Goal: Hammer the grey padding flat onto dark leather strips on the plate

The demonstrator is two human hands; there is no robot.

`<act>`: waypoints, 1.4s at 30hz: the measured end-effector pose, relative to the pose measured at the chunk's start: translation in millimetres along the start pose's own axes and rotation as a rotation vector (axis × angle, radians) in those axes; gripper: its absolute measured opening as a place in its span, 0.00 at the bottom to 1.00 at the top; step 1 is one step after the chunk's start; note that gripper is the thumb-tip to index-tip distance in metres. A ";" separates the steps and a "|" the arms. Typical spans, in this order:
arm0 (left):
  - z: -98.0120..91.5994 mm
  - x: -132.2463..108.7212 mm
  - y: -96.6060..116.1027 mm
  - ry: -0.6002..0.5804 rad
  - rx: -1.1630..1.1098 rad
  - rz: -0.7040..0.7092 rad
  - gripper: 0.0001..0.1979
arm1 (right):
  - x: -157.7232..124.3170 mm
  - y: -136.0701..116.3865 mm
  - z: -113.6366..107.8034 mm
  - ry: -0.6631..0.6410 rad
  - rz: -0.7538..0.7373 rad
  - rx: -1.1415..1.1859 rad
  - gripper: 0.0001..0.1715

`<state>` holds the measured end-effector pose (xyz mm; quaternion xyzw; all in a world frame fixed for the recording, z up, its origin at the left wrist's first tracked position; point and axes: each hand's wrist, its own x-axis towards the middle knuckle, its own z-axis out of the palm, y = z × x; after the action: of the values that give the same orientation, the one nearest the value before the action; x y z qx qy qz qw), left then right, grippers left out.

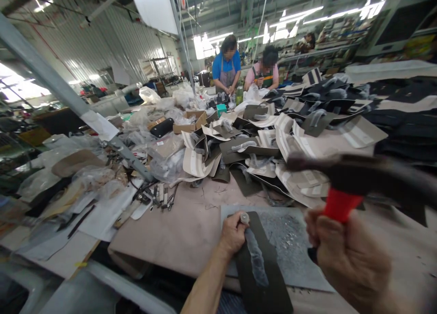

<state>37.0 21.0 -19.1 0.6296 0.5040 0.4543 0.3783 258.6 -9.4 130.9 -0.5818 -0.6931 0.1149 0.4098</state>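
My left hand (pixel 233 235) is closed in a pinch round a small metal punch (pixel 244 218), holding it upright on a dark leather strip (pixel 261 268). The strip lies on a grey, pitted cutting slab (pixel 290 241). My right hand (pixel 344 255) is closed round the red grip of a hammer (pixel 344 179). The dark hammer head is raised above the slab and smeared by motion.
The brown worktable (pixel 177 232) carries heaps of cut striped and dark leather pieces (pixel 293 141), plastic bags (pixel 164 157) and small tools (pixel 160 198). A metal post (pixel 68 93) slants across the left. Two people (pixel 227 66) work at the far end.
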 end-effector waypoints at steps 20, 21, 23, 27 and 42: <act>-1.0 1.4 4.1 0.031 -0.026 -0.032 0.06 | -45.4 80.5 57.8 -0.428 -0.309 -0.310 0.28; -0.3 1.8 3.7 0.038 -0.050 -0.047 0.06 | -45.5 64.6 61.8 -0.494 -0.419 -0.256 0.33; 2.0 3.8 1.7 0.074 -0.135 -0.104 0.04 | -45.2 36.3 70.1 -0.665 -0.544 -0.195 0.38; -0.2 14.5 2.2 0.264 -0.421 -0.259 0.10 | -39.0 7.4 85.2 -0.778 -0.624 -0.259 0.25; -41.3 16.8 65.1 0.375 -0.345 -0.111 0.11 | -27.8 -9.1 96.2 -0.569 -0.029 -0.472 0.10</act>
<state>17.9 24.9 57.3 0.4320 0.5143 0.6209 0.4042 184.3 -6.6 63.2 -0.5950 -0.7950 0.1033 0.0568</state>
